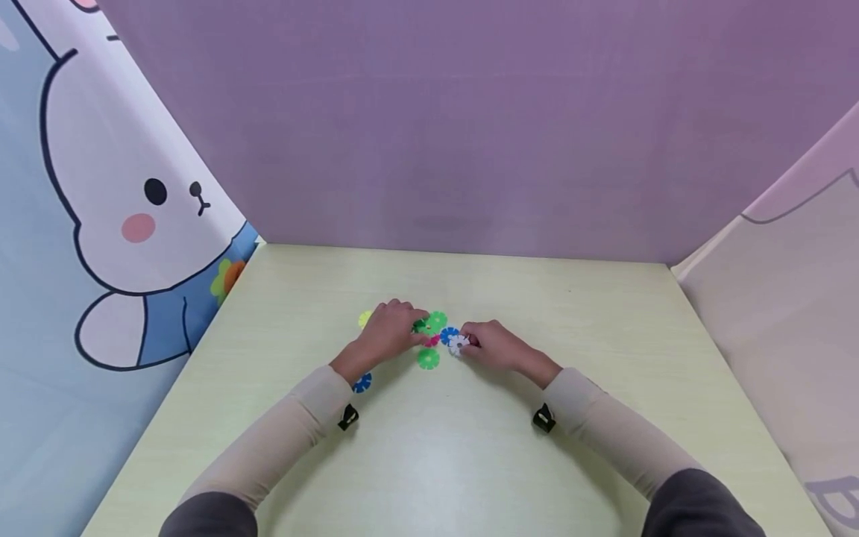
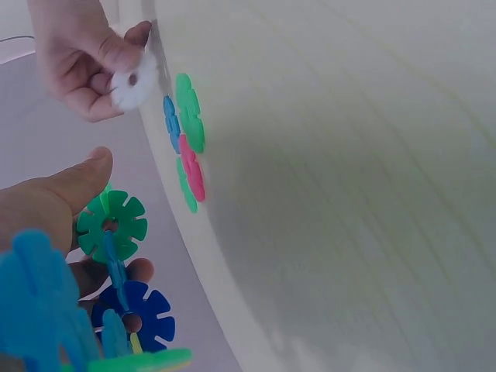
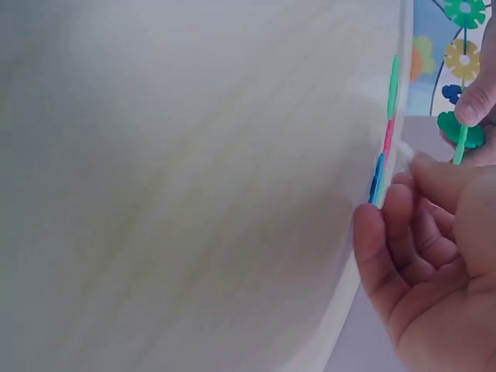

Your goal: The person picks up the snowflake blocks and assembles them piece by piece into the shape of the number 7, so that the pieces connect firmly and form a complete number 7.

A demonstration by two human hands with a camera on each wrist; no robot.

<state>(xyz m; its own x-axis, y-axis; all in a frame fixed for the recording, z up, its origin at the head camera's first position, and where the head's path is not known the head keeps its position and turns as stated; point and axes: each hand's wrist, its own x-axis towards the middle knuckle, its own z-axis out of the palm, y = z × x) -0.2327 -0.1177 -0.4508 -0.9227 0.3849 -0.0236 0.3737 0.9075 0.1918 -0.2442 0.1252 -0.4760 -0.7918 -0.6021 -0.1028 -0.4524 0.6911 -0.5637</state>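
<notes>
The white disc [image 2: 128,94], a flat plastic piece with notches round its rim, sits in the right hand [image 1: 496,345], its flat side turned toward the left wrist view. The thumb and index finger pinch it near the edge, leaving most of the rim free. It is lifted off the desk [image 1: 470,455], near four loose pieces: a blue disc [image 2: 171,124], a pink disc [image 2: 191,170] and two green discs [image 2: 190,112], lying flat and close together.

The left hand [image 1: 389,332] grips a cluster of joined discs [image 2: 129,235] with thumb and curled fingers. A yellow disc [image 3: 452,62] and a dark blue disc [image 2: 157,314] show in that cluster, some pieces standing crosswise to others. White disc and cluster are apart.

The step in hand seems to be bringing one more piece to the cluster. If so, the next move calls for turning the white disc so that one of its notches faces a free notch on the cluster, then pressing the two together while the left hand steadies the joined pieces. Which notch is meant, I cannot tell.
</notes>
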